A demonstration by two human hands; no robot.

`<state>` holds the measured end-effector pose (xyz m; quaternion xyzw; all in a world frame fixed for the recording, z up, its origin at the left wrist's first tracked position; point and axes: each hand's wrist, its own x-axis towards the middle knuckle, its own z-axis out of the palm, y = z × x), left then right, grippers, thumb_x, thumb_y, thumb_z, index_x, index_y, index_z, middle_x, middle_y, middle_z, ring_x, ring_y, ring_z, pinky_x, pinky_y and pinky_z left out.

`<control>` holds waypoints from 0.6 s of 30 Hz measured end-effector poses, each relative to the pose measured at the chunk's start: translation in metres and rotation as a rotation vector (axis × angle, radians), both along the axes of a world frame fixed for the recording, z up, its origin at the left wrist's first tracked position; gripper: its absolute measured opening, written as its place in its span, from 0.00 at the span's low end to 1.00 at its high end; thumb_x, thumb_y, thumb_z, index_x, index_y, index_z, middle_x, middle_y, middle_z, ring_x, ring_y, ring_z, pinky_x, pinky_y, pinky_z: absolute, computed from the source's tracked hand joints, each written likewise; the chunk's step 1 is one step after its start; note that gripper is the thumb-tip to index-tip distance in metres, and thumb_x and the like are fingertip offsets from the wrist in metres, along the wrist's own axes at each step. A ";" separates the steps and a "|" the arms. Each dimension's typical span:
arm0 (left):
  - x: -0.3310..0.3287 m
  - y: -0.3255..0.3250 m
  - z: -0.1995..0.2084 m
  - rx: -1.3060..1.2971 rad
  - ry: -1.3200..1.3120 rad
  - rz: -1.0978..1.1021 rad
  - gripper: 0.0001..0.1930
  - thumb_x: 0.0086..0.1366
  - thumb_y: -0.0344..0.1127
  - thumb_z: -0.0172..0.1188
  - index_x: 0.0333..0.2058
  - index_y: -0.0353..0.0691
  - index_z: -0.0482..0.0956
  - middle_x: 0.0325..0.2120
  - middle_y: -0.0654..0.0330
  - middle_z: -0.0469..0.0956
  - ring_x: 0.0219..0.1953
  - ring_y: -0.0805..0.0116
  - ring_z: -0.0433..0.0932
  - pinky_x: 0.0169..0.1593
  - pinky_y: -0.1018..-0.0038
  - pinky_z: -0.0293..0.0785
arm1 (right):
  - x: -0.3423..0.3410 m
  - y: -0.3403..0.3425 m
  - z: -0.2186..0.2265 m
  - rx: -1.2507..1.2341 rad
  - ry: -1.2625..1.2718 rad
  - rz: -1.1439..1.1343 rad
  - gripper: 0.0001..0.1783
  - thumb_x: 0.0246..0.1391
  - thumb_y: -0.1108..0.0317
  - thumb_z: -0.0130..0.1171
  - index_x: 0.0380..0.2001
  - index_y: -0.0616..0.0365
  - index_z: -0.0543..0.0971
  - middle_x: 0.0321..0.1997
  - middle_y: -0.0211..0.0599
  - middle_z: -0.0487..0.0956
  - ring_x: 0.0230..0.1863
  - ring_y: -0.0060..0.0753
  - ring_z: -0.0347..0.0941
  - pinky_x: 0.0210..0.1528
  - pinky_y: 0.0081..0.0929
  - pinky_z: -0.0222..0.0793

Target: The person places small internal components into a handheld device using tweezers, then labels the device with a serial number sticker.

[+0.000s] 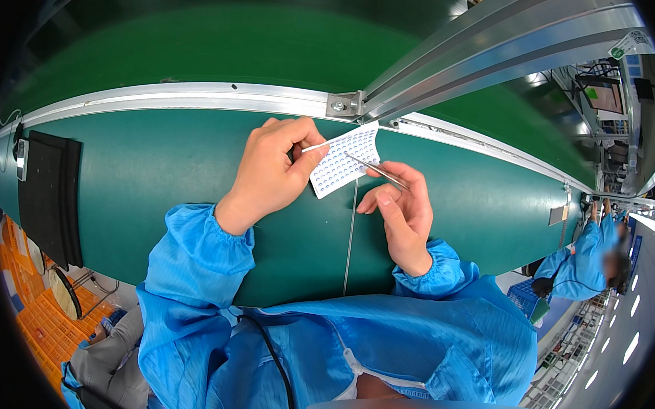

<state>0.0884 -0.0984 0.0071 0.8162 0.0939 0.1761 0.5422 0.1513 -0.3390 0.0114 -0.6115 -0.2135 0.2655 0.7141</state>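
a: from the big things down, what's there?

b: a green table (151,173), and over it the left hand (266,172) and right hand (403,216), both in blue sleeves (199,246).

a: how are the hands set?

b: left thumb and fingers are pinched together on the left end of a sheet (339,171). right fingers are closed on tweezers (381,173).

a: where's the sheet, exactly?

b: over the table, between the hands: just right of the left, up and to the left of the right. the left is nearer, touching it. its long axis slants from lower left to upper right; the tweezers point across it from the right.

a: tips touching it?

b: can't tell; they overlap its middle. nor can i tell whether the two tips meet.

a: and its look?

b: thin, white, slightly bowed, with rows of tiny blue dots (335,177).
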 end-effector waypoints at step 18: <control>-0.009 -0.014 0.001 -0.096 -0.014 -0.306 0.08 0.65 0.32 0.73 0.29 0.39 0.84 0.25 0.61 0.86 0.25 0.65 0.79 0.38 0.68 0.71 | 0.021 -0.009 -0.004 0.028 -0.086 -0.386 0.07 0.72 0.69 0.62 0.41 0.62 0.80 0.28 0.26 0.75 0.28 0.14 0.65 0.31 0.18 0.61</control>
